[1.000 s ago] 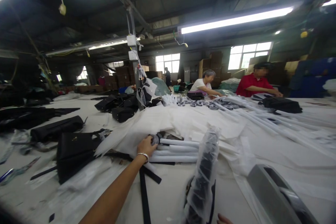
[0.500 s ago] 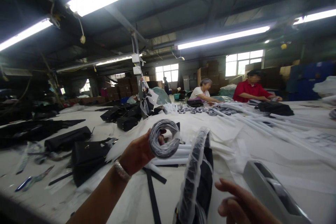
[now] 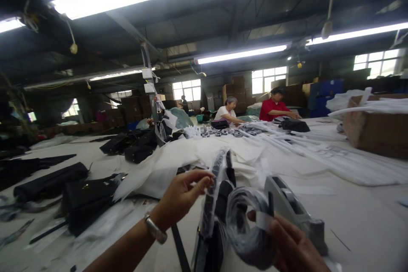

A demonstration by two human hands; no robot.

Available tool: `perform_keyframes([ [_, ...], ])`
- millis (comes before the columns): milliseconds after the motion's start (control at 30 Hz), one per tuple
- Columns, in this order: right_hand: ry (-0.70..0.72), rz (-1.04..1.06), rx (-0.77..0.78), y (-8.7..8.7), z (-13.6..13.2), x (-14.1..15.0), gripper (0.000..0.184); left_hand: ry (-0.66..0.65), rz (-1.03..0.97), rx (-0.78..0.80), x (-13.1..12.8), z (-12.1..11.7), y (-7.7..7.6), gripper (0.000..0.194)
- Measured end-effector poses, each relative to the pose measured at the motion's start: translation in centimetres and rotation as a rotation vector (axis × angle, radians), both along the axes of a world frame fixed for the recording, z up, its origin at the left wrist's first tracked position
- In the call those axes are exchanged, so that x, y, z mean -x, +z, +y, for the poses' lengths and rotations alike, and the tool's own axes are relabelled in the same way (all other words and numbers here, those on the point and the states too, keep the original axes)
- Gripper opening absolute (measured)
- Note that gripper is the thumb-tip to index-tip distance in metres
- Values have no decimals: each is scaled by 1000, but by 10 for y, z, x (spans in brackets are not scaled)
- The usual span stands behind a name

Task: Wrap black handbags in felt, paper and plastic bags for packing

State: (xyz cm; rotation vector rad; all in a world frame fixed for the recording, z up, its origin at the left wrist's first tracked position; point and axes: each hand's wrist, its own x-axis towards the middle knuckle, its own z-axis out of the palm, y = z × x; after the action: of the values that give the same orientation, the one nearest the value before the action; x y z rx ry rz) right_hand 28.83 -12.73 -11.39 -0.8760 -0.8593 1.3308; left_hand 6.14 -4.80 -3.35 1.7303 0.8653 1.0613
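My right hand grips a coiled grey strap in clear plastic, with a whitish band at its right side. My left hand has thumb and forefinger pinched together at the left edge of a plastic-wrapped handle; whether they hold the wrap or anything else is too small to tell. The handle rises from a black bag standing in front of me, partly hidden behind the coil. Just beyond my right hand sits a grey tape dispenser.
Black bags lie to the left on the white-covered table. More coils and long white tubes spread across the far side, where two people work. A cardboard box stands at the right.
The coiled strap has passed from my left hand to my right. My left hand is now pinched beside the bag handle. The view has turned right, bringing the cardboard box in.
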Motion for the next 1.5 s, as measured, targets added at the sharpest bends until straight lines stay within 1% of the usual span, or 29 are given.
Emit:
perform_keyframes([
  [33, -63, -7, 29, -1, 4, -6, 58, 71, 5, -41, 3, 10, 2, 46],
  [67, -109, -39, 35, -2, 9, -11, 57, 100, 2, -38, 4, 19, 2, 48],
  [100, -138, -87, 22, -2, 16, -14, 56, 96, 9, -6, 4, 26, 2, 51],
  [167, -150, -187, -10, -1, 32, -16, 54, 29, 33, 86, 0, 35, -2, 55],
  [233, -105, -243, -1, 2, 46, -10, 53, -36, 43, 152, -8, 36, -9, 55],
  [333, 19, -231, 19, 9, 64, 4, 50, -71, 4, 192, -18, 33, -19, 51],
  [400, 84, -214, -1, 15, 73, 13, 47, -79, -24, 205, -20, 32, -20, 48],
  [500, 136, -209, -20, 24, 80, 22, 44, -118, -32, 223, -18, 30, -18, 48],
  [600, 164, -207, -43, 30, 83, 28, 42, -190, -8, 182, -13, 24, -15, 47],
  [633, 172, -204, -48, 30, 83, 30, 41, -196, -6, 158, -12, 23, -15, 46],
  [667, 179, -200, -52, 31, 83, 31, 41, -180, -5, 136, -10, 22, -16, 46],
  [767, 198, -191, -62, 30, 82, 36, 42, -51, 1, 106, -7, 23, -22, 49],
  [833, 193, -195, -68, 30, 83, 38, 42, 9, 11, 89, -6, 25, -25, 49],
  [967, 177, -224, -74, 29, 83, 42, 40, 43, 20, 64, -7, 28, -27, 44],
  [1100, 188, -213, -92, 31, 79, 43, 33, 82, 21, 87, -6, 29, -29, 59],
  [1167, 210, -203, -104, 34, 77, 41, 32, 72, 20, 107, -4, 30, -30, 58],
  [1267, 232, -209, -129, 38, 75, 36, 32, 9, 41, 161, -2, 30, -30, 47],
  [1367, 221, -249, -145, 40, 77, 33, 36, -13, 51, 185, -6, 26, -29, 41],
  [1500, 239, -191, -65, 36, 80, 32, 46, 19, 21, 142, -12, 18, -30, 44],
])
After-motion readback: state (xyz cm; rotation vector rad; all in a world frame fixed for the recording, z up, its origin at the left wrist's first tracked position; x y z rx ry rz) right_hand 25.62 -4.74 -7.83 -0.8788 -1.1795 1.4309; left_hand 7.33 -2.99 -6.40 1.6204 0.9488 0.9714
